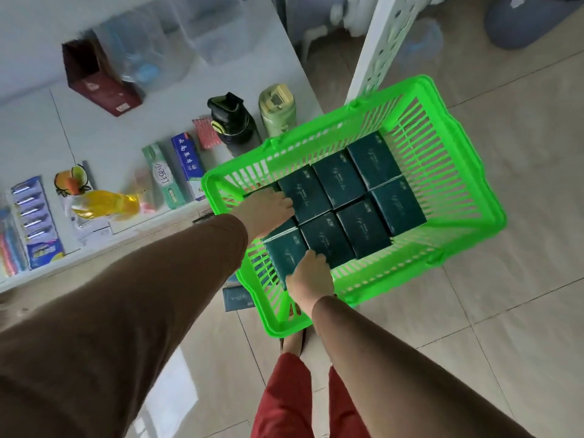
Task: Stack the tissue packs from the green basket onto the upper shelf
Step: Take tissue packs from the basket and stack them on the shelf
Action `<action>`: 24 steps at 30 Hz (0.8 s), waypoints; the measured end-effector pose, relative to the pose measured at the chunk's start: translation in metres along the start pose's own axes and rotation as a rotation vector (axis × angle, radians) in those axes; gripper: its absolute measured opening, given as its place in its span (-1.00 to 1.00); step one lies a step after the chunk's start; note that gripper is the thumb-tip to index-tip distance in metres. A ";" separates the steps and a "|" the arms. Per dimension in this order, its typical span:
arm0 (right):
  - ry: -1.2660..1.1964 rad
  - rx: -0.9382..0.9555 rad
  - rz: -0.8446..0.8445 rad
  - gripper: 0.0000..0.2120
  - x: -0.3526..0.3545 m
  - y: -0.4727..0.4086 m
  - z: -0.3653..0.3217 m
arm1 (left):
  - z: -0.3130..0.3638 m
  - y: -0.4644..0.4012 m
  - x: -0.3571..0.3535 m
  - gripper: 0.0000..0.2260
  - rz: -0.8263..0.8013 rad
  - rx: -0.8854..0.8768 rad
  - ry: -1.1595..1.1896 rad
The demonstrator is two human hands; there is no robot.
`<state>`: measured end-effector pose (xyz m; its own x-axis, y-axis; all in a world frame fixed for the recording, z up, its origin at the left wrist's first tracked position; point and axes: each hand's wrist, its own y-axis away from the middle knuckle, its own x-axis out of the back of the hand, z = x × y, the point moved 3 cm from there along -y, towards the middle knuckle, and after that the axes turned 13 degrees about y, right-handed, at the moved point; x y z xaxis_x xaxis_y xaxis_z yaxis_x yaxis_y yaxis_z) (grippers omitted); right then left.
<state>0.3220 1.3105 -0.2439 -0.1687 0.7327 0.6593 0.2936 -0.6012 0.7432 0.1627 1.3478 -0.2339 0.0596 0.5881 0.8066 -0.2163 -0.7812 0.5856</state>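
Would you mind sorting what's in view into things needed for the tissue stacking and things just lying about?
For the job:
green basket
tissue packs
left hand
right hand

Just lying about:
black bottle
pale green bottle
toothpaste boxes
dark red box

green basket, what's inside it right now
Dark green tissue packs fill the green basket floor in two rows. Both hands are in there: left hand and right hand on the nearest pack. Anything beneath the packs is hidden.
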 end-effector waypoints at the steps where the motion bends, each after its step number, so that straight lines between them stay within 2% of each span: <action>1: 0.030 0.011 0.018 -0.57 -0.006 -0.003 -0.002 | -0.002 -0.003 -0.007 -0.66 0.006 -0.002 -0.003; 4: 0.108 0.024 0.048 -0.48 -0.013 -0.009 -0.008 | -0.007 -0.008 -0.018 -0.61 0.052 -0.037 -0.058; 7: 0.012 -0.056 0.018 -0.40 -0.015 -0.016 -0.009 | -0.010 -0.012 -0.021 -0.70 0.073 -0.056 -0.139; 9: -0.019 -0.091 0.013 -0.43 -0.015 -0.019 -0.006 | -0.008 -0.016 -0.019 -0.77 0.069 -0.087 -0.215; 12: 0.071 -0.071 -0.013 -0.49 -0.010 -0.018 -0.001 | -0.005 -0.018 -0.010 -0.80 0.052 -0.104 -0.248; 15: 0.049 -0.029 0.009 -0.48 0.014 -0.004 0.007 | -0.001 -0.003 0.013 -0.70 0.117 -0.086 -0.228; 18: -0.105 0.060 0.112 -0.48 0.061 0.026 0.024 | 0.001 0.031 0.050 -0.66 0.223 0.039 -0.121; 20: -0.179 0.170 0.220 -0.52 0.100 0.051 0.036 | 0.000 0.062 0.076 -0.69 0.257 0.200 -0.023; 24: -0.223 0.404 0.384 -0.54 0.179 0.112 0.040 | 0.002 0.153 0.144 -0.60 0.407 0.495 0.239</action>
<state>0.3628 1.3866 -0.0473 0.2089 0.5628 0.7998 0.6364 -0.6992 0.3258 0.1400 1.3123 -0.0282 -0.1611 0.2129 0.9637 0.2985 -0.9202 0.2532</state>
